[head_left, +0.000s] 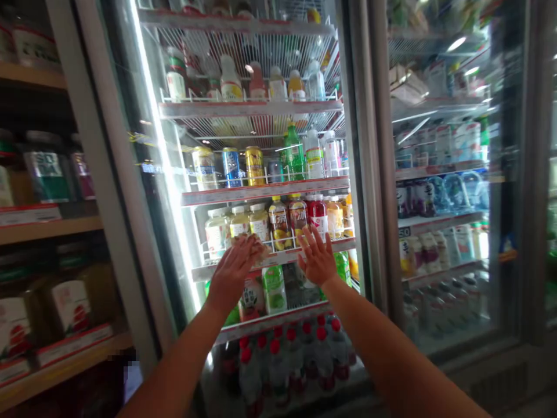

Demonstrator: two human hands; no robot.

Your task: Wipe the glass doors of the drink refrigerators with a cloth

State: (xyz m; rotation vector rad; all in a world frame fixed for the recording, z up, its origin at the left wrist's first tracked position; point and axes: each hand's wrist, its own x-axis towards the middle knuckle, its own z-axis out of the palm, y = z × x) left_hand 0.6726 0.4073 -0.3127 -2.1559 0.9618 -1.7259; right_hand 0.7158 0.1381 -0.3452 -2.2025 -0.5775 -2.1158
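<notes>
In the head view I face the glass door (150, 244) of a lit drinks fridge. My left hand (230, 270) lies over a crumpled pale-brown cloth (259, 249), in front of the juice bottles. Its fingers point up and to the right. My right hand (318, 258) is raised with its fingers spread and holds nothing. It is in front of the same shelf edge, close to a red-labelled bottle (317, 210). Whether its palm touches the glass I cannot tell. Behind the hands are brown-labelled tea bottles (279, 220) and a green bottle (274, 288).
Cans (255, 165) and a green soda bottle (295, 154) stand on the shelf above. Red-capped bottles (278, 360) fill the bottom. A metal door frame (383, 174) divides this fridge from another on the right. A wooden shelf (47, 229) with jars is at left.
</notes>
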